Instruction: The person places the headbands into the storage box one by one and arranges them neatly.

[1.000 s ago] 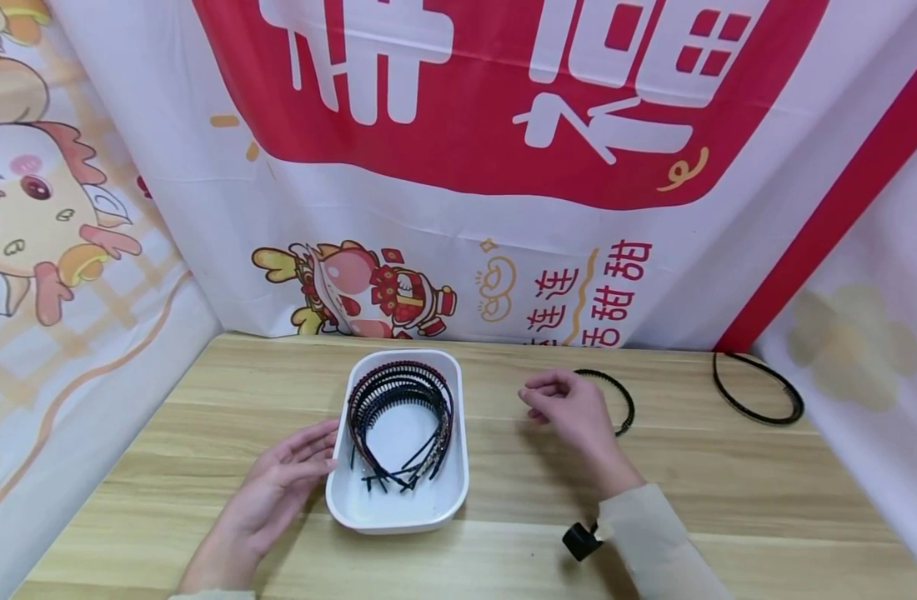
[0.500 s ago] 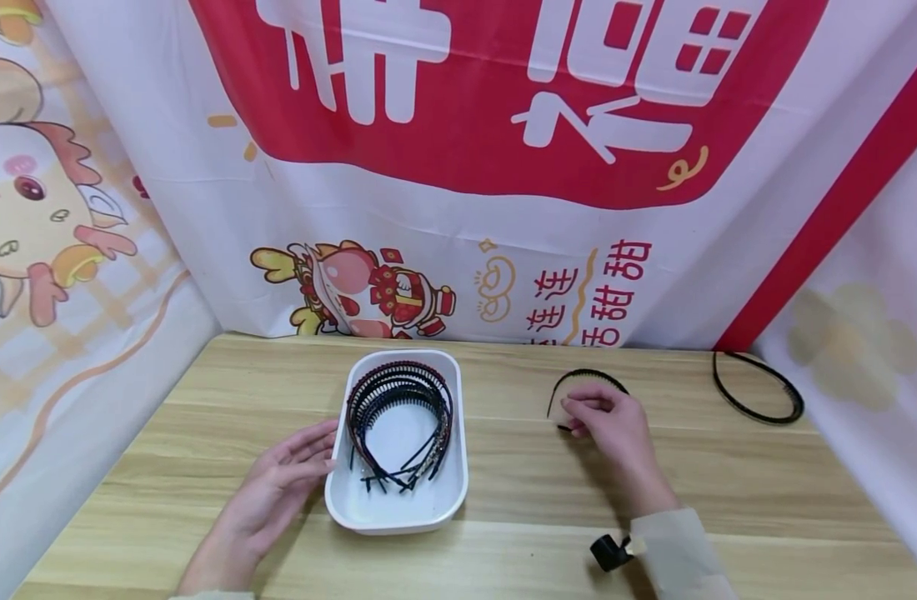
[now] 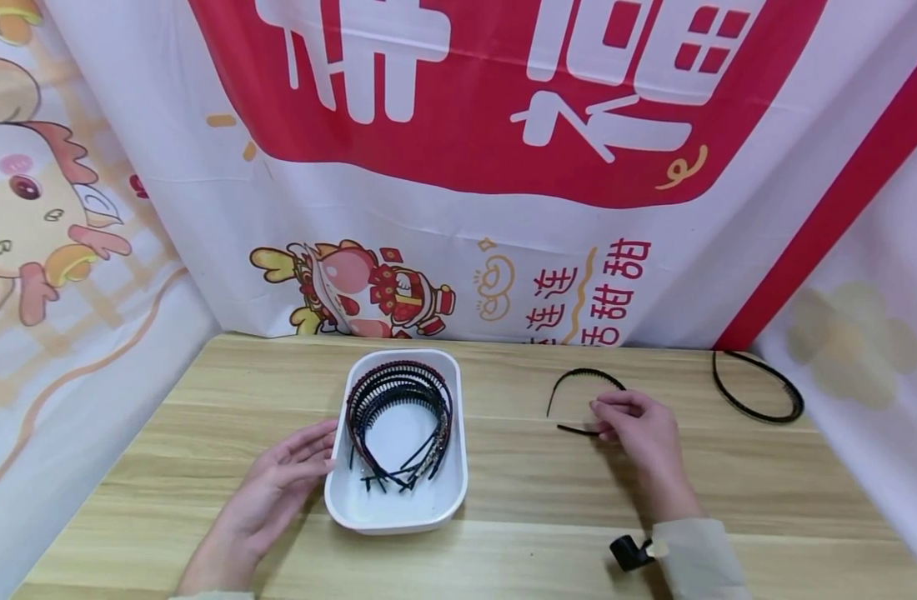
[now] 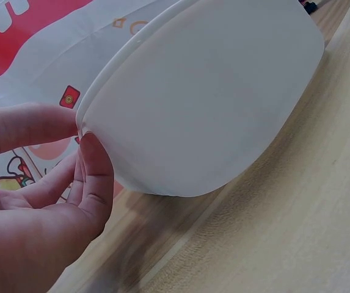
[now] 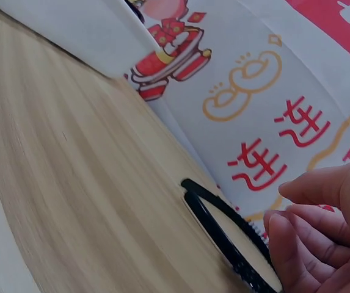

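My left hand [image 3: 282, 492] pinches the left rim of a white plastic tub [image 3: 336, 500]; in the left wrist view its thumb and fingers [image 4: 95, 174] meet at the tub's edge. Several dark toothed headbands [image 3: 364, 400] lie nested inside the tub. My right hand [image 3: 642, 437] is over the right part of a black toothed headband [image 3: 584, 372] lying on the table, hiding that side of it. In the right wrist view the fingers [image 5: 306, 259] are loosely bent beside the headband, with nothing visible between thumb and fingertips.
Another black headband [image 3: 759, 416] lies at the table's far right corner, against the cloth. White printed cloth [image 3: 458, 275] hangs behind and on both sides of the wooden table [image 3: 518, 567]. A small black device [image 3: 629, 552] hangs at the right sleeve.
My right hand has moved right, from the left side of the headband to over its right part, uncovering its left end. The headband on the table, the tub and my left hand stay put.
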The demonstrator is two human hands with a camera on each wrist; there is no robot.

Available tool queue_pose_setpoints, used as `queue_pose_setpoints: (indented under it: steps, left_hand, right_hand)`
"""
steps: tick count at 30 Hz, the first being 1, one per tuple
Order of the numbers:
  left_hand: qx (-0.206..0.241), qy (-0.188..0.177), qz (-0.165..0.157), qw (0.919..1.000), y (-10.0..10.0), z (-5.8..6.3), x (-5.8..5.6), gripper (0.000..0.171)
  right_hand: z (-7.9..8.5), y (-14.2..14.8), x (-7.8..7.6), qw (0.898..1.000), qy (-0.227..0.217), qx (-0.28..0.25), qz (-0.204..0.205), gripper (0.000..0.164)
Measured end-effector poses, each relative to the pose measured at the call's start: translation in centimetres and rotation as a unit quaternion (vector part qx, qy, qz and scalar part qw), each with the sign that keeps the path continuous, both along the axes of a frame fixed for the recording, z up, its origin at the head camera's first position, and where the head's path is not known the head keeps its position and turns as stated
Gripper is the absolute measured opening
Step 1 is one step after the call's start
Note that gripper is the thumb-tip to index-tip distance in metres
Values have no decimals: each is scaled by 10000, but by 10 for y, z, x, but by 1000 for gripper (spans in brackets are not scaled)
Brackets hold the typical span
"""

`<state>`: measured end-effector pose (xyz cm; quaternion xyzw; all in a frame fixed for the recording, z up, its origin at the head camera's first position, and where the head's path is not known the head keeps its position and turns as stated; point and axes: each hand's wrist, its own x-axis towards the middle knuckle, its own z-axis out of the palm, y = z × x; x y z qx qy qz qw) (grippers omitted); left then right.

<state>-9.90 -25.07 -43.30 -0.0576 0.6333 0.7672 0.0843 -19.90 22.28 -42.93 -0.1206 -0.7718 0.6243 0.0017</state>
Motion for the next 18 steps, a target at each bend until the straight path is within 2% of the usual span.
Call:
queue_pose_setpoints:
  steps: [9, 18]
  left_hand:
    - [-30, -84, 5, 10000, 4, 0, 0, 66]
    - [-12, -46, 104, 9999, 1, 0, 0, 64]
  right_hand:
    - [-7, 23, 2, 9970, -110, 446, -619, 34]
    - [-10, 22, 0, 9959, -232, 611, -626, 35]
